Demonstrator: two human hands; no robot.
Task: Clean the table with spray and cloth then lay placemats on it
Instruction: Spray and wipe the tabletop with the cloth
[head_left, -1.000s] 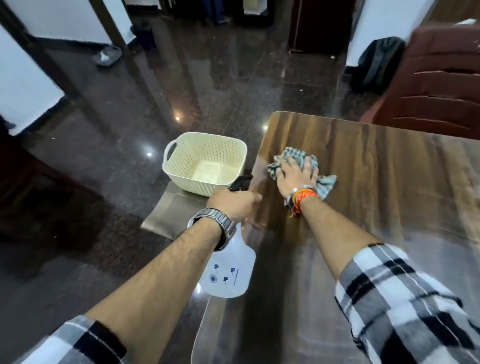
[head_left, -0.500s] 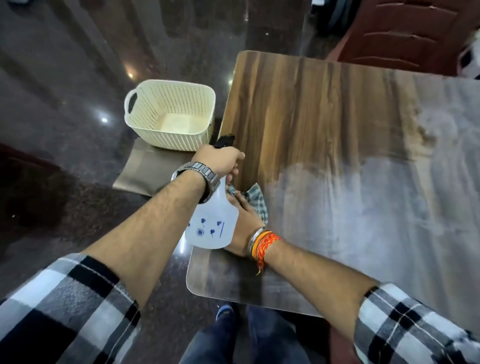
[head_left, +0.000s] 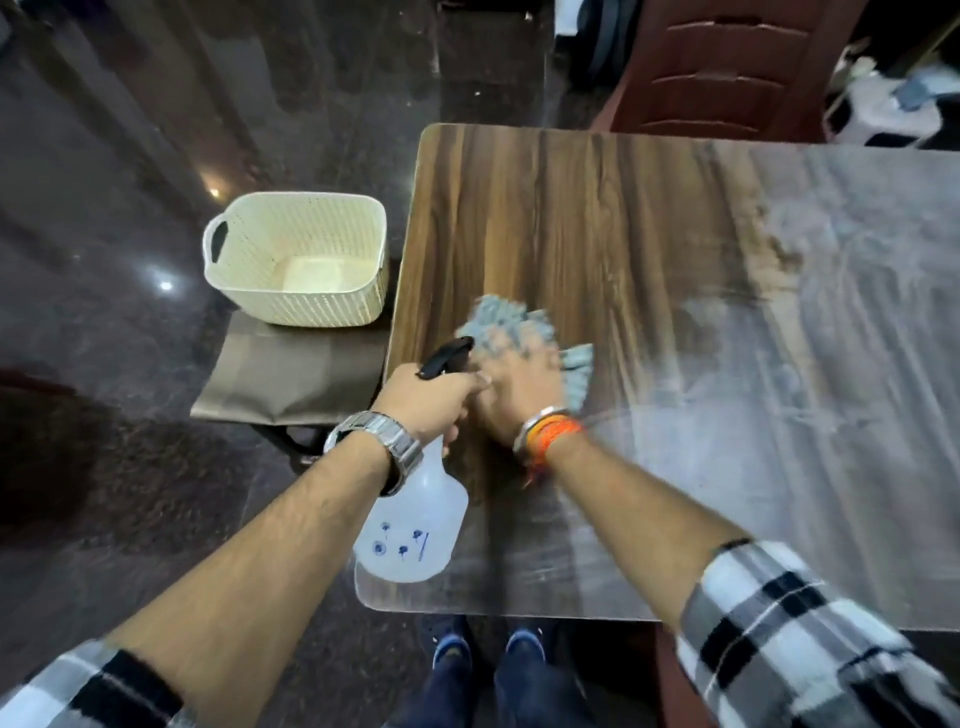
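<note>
My left hand (head_left: 428, 397) grips a white spray bottle (head_left: 413, 525) with a black trigger head, held over the table's left edge. My right hand (head_left: 519, 395) presses flat on a blue-grey checked cloth (head_left: 511, 325) on the wooden table (head_left: 597, 218), near its left side; hand and cloth are motion-blurred. A brown placemat (head_left: 291, 374) lies on a low stool left of the table, partly under a cream basket (head_left: 298, 260).
The basket looks empty. A maroon chair (head_left: 727, 67) stands at the table's far side. Dark glossy floor surrounds the table on the left. My legs and shoes (head_left: 483, 649) are at the near edge. The table's right part shows pale glare.
My right hand slid the cloth from the far left of the table toward the near edge, then back out to the middle left. The left hand kept the bottle beside it.
</note>
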